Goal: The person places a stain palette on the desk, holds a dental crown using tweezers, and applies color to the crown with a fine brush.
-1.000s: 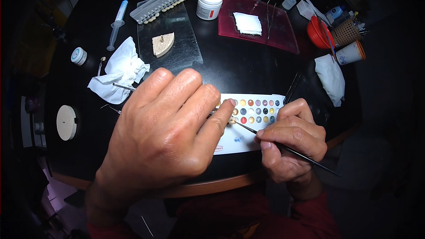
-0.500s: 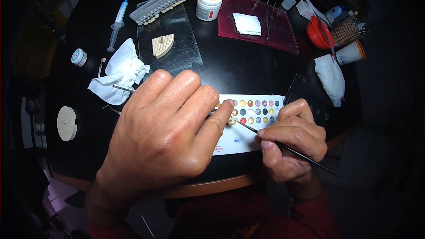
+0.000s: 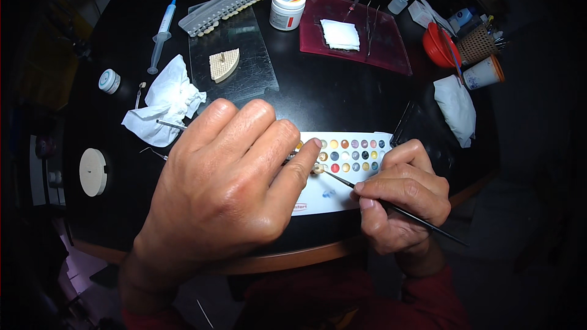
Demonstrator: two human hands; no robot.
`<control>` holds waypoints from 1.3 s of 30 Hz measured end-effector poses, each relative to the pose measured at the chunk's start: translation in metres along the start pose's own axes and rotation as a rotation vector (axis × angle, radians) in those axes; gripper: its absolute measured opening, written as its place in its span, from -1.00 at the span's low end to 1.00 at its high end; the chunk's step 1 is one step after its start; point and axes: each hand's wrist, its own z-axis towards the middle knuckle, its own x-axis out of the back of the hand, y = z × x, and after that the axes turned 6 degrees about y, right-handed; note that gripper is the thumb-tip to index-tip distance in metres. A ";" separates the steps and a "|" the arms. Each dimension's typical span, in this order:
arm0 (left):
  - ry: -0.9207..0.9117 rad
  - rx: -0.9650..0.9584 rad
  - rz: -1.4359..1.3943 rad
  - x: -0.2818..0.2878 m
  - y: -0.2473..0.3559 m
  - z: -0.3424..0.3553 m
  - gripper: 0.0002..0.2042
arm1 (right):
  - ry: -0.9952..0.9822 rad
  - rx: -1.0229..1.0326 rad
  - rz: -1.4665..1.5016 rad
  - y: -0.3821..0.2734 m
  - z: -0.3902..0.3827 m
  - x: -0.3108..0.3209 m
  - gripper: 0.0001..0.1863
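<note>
One slim dark brush sits pinched between thumb and fingers of the right hand, its butt trailing lower right of that grip, its long axis slanting up-left so the tip points at a small tooth-coloured piece beside the left hand! That one curls round a metal tool; brushwork looks under way, though what's done or left on the half-hidden piece I can't tell. Between both grips spreads a white palette.

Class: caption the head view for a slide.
Left hand holds a thin tool while the right hand angles a brush over a white paint palette.
</note>
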 end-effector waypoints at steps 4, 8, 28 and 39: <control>0.001 -0.003 -0.004 -0.001 -0.001 0.000 -0.68 | 0.007 -0.002 -0.013 0.001 -0.001 -0.002 -0.75; -0.002 -0.006 0.003 -0.001 -0.001 0.000 -0.67 | 0.016 0.041 -0.008 0.002 -0.003 -0.001 -0.75; 0.023 0.012 0.016 -0.001 -0.002 0.001 -0.70 | 0.298 -0.350 0.060 0.014 -0.052 0.029 -0.89; 0.019 -0.011 -0.002 -0.006 -0.005 0.002 -0.71 | 0.305 -0.416 0.098 0.019 -0.057 0.032 -0.90</control>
